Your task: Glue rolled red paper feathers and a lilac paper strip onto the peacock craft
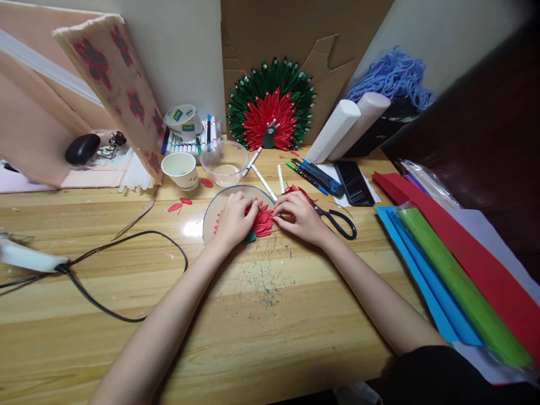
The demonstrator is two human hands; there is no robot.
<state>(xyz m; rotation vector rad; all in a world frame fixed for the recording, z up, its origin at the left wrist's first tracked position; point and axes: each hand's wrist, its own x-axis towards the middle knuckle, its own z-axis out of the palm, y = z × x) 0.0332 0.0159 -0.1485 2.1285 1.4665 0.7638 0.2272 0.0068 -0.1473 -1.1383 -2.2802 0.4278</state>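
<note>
A cardboard disc (211, 216) with a blue-marked edge lies flat on the desk. On it is a fan of red paper petals (265, 221), with a dark green piece (250, 236) at its lower edge. My left hand (236, 219) rests over the disc and petals, thumb and fingers drawn together; what they grip is hidden. From the right, my right hand (302, 216) pinches a petal at the outer edge of the fan. Scissors (342, 224) with black handles lie beside that hand, and more red petals (295, 190) show just behind it.
Behind stands a finished green and red peacock-like fan (270, 109) against cardboard (354, 22). A paper cup (180, 171), clear bowl (225, 163), markers (264, 181) and phone (354, 183) surround the disc. A glue gun (31, 256) with black cord lies left; coloured paper (459, 214) lies right.
</note>
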